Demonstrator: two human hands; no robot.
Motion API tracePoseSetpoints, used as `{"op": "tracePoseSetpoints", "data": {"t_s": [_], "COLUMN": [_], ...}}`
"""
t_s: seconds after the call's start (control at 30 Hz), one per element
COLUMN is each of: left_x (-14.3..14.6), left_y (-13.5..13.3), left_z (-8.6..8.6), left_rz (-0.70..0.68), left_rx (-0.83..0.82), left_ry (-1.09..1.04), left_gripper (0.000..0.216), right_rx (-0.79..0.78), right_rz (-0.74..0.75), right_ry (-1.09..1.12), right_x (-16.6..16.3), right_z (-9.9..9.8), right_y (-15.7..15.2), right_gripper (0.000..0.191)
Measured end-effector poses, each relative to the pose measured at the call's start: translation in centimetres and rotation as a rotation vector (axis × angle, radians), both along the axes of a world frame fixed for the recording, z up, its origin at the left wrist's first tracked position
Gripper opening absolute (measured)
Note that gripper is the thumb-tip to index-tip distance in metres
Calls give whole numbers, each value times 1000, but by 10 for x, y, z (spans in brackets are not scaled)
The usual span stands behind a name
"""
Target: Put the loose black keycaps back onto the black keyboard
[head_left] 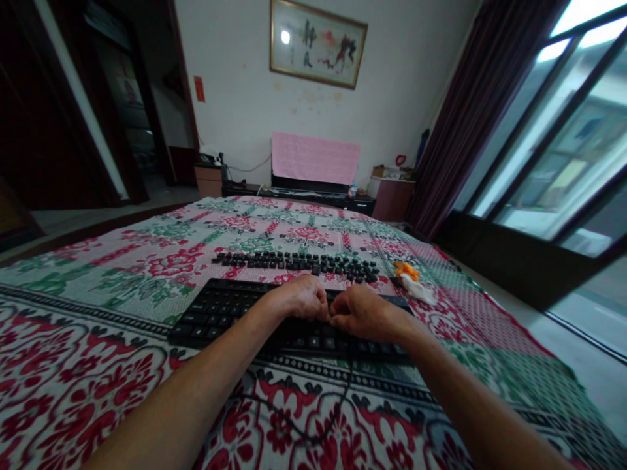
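Observation:
A black keyboard (208, 320) lies on the patterned cloth in front of me, some of its keys in place at the left. Over its middle, my left hand (306, 297) is closed, fingers pinched and pointing down. Close beside it, my right hand (365, 312) is also closed in a pinch, its fingertips near the left ones. Whatever the fingertips hold, if anything, is too small or hidden to make out. Behind the keyboard, loose black keycaps (296, 262) lie in rough rows.
An orange cloth (406, 270) and a white crumpled cloth (418, 290) lie right of the keycaps. The keyboard's black cable (313, 438) loops toward me over the floral bedspread (161, 264). Beyond stands a low cabinet with a pink towel (313, 158); a window is at right.

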State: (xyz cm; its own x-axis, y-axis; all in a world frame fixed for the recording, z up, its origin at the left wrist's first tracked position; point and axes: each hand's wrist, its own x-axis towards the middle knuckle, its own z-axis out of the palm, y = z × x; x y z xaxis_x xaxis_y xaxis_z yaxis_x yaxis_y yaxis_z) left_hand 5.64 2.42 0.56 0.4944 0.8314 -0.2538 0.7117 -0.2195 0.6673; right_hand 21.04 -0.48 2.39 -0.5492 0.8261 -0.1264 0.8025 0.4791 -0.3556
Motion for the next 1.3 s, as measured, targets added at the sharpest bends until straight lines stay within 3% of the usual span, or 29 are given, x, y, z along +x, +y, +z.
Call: {"op": "tracePoseSetpoints", "data": {"t_s": [0.17,0.3,0.47,0.6,0.67,0.73,0.9,1.1,1.3], "left_x": [1,3,3,2,2,2,3,4,2], "left_y": [1,1,1,2,3,3,1,-1,2], "left_z": [-5,-5,-6,-10,-11,-11,-7,-3,-8], "left_rz": [37,41,58,51,49,54,52,48,32], "left_rx": [103,82,118,151,149,114,83,118,131], "left_ry": [57,74,99,83,64,36,7,34,56], "left_gripper": [16,18,19,19,19,18,14,16,18], "right_rx": [-58,-100,-69,44,-2,-19,336,351,339], "right_rz": [-34,-13,-31,-76,-83,-147,-410,-426,-391], "right_ry": [17,72,91,127,166,193,57,-22,-111], "right_x": [-1,4,1,-3,3,17,59,58,39], "right_z": [-4,-6,-6,-4,-2,2,6,-12,-22], "right_y": [3,7,2,-4,-1,8,45,78,87], "right_gripper": [22,23,24,20,22,25,30,26,22]}}
